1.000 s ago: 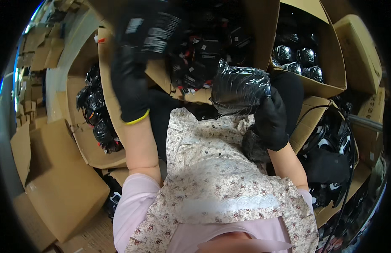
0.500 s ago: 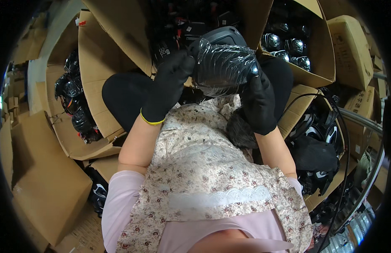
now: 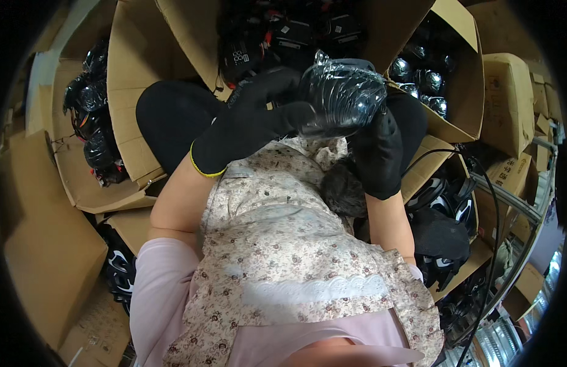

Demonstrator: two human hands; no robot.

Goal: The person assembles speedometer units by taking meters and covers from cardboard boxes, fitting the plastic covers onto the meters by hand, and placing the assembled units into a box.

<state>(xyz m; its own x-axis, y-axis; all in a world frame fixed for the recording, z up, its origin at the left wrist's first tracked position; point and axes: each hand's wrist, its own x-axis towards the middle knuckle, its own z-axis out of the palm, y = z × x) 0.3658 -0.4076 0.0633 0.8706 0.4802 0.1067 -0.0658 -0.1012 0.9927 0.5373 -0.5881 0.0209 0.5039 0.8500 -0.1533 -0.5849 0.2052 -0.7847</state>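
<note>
In front of my lap I hold a black bundle (image 3: 344,95) wrapped in shiny, creased clear film. My left hand (image 3: 259,110), in a black glove with a yellow cuff edge, grips its left side; the thumb lies across the near face and the other fingers go toward the back. At the lower right, my right hand (image 3: 378,150), also gloved in black, is closed on the bundle, its fingers partly hidden. A twist of film sticks up from the bundle's top. What is inside the film is not plain to see.
Beyond my knees a large open carton (image 3: 191,43) holds dark packed items. Film-wrapped black bundles (image 3: 430,79) fill a carton at the far right; more (image 3: 96,134) lie at left. Black-and-white gear (image 3: 442,202) sits in a right-hand box. A black cable (image 3: 496,232) hangs beside a metal rail (image 3: 510,202).
The bundle has turned, so its smooth dark shell is now mostly hidden behind the wrapped side. My left hand has shifted its hold, thumb now across the front; my right hand sits slightly lower.
</note>
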